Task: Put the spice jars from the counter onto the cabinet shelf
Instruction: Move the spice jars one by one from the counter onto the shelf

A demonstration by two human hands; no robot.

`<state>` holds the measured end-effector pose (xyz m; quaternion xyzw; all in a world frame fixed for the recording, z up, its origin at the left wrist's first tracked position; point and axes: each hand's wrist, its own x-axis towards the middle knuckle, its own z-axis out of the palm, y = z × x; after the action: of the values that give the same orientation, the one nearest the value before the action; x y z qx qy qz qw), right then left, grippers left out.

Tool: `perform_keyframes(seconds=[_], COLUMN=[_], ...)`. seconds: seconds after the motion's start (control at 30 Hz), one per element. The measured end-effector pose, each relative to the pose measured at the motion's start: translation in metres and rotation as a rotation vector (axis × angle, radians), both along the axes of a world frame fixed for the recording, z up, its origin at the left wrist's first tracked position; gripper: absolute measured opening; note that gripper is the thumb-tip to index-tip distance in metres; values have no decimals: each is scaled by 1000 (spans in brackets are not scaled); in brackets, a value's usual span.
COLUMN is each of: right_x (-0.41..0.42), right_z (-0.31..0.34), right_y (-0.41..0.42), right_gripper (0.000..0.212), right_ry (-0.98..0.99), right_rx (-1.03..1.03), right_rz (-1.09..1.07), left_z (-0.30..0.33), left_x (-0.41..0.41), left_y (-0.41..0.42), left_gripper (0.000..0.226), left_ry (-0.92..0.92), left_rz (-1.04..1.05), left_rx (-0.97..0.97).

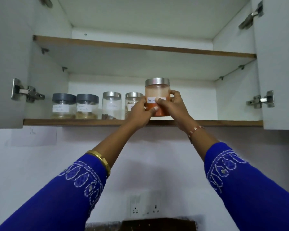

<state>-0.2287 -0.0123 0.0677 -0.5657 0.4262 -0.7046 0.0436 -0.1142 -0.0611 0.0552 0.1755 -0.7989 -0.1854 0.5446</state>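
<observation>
Cabinet shelf [223, 122]: lower board; bare run toward its right end.
Row: four spice jars [97, 105] along the left half.
Chilli jar [157, 90]: near the front edge, beside the fourth jar; both hands clasp it.
Left hand [143, 112], right hand [173, 104]: fingers curled round it.
Risk: nudging the neighbour; tipping off the front edge.

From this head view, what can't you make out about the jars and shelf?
- Red spice jar: label partly covered by the left hand and right hand; its base is hidden too, so resting or lifted is unclear.
- Fourth jar: label and right side hidden behind the left hand.
- Two grey-lidded jars: label writing too blurred to read.
- Counter: cut off by the bottom edge.
</observation>
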Motion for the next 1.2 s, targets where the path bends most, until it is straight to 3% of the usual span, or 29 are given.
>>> perform_keyframes(seconds=[0.27, 0.43, 0.6, 0.73, 0.87, 1.03, 1.1, 1.17, 1.2], right_x=[-25, -39, -44, -47, -47, -50, -49, -47, -46], right_z=[-2, 2, 9, 9, 11, 12, 9, 4, 0], right_y=[-44, -66, -85, -91, -93, -88, -79, -70, -66], right_gripper=[45, 52, 47, 41, 38, 19, 30, 14, 24], right_ry=[114, 248, 373, 422, 426, 428, 377, 338, 318], right_rx=[51, 144, 247, 302, 361, 387, 360, 305, 264], right_rz=[-141, -253, -504, -630, -646, -586, -572, -520, -493], left_z=[-1, 6, 13, 21, 23, 20, 15, 6, 0], left_x=[-25, -38, -45, -45, -45, -47, -48, -47, -45], left_y=[-38, -53, -61, -64, -69, -72, -69, -64, -61], left_gripper=[48, 49, 39, 42, 39, 31, 33, 39, 43], left_ry=[-41, -67, -216, -332, -385, -418, -396, -323, -264], left_rz=[38, 173, 352, 362, 384, 414, 442, 422, 382], left_rx=[-1, -57, -57, -14, -35, -36, -56, -98, -113])
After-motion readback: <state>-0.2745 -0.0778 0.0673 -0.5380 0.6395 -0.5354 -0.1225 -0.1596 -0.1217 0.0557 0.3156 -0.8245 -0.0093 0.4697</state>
